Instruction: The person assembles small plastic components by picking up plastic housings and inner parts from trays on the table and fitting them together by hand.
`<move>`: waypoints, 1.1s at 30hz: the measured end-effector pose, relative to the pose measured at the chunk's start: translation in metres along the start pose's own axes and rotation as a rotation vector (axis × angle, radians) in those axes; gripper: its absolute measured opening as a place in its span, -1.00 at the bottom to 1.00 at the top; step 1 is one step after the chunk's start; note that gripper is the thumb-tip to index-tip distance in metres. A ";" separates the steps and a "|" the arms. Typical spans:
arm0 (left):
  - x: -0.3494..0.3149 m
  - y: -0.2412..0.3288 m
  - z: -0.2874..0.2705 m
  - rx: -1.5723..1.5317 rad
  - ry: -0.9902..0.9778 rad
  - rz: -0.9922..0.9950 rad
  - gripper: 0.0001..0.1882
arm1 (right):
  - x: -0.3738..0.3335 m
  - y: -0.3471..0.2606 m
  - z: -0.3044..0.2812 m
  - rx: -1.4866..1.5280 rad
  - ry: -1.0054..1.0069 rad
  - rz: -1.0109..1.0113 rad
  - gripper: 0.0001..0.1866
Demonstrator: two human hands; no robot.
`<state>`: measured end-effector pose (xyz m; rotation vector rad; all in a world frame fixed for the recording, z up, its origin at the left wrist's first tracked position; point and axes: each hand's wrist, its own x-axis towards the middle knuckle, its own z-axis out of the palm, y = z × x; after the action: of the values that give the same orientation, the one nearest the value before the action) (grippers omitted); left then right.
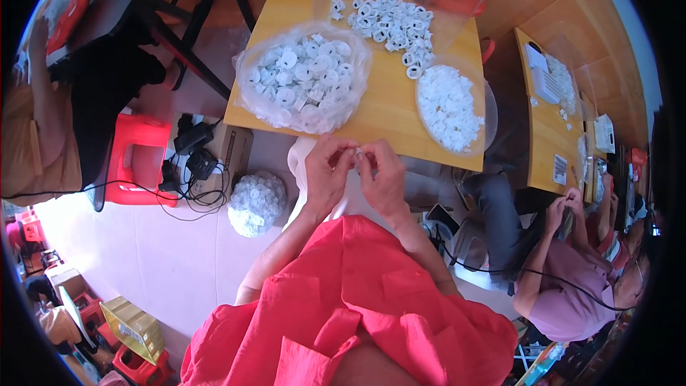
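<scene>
Both the left hand [330,173] and right hand [383,175] pinch a white bit [356,155], maybe to steady it; a bag [316,122] sits at eleven o'clock.

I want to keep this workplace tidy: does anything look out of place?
Yes: beside the red stool, black adapters lie in a jumble, which looks untidy. White rings lie loose on the table, unlike the bagged pieces, perhaps deliberately.
</scene>
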<state>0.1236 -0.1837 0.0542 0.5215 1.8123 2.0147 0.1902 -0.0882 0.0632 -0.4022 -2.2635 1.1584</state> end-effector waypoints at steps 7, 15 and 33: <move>0.030 0.016 -0.008 0.168 0.040 0.211 -0.83 | 0.011 -0.004 0.003 -0.012 0.105 -0.033 -0.86; 0.120 0.055 -0.049 0.598 0.296 0.521 -0.77 | 0.011 0.026 -0.019 -0.040 0.122 0.032 -0.86; 0.257 -0.061 0.051 1.173 -0.127 0.494 -0.93 | 0.017 0.091 0.005 -0.530 0.276 -0.268 -0.95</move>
<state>-0.0687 -0.0029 0.0045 1.4669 2.8266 0.8423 0.1746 -0.0304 -0.0075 -0.4113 -2.2635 0.3342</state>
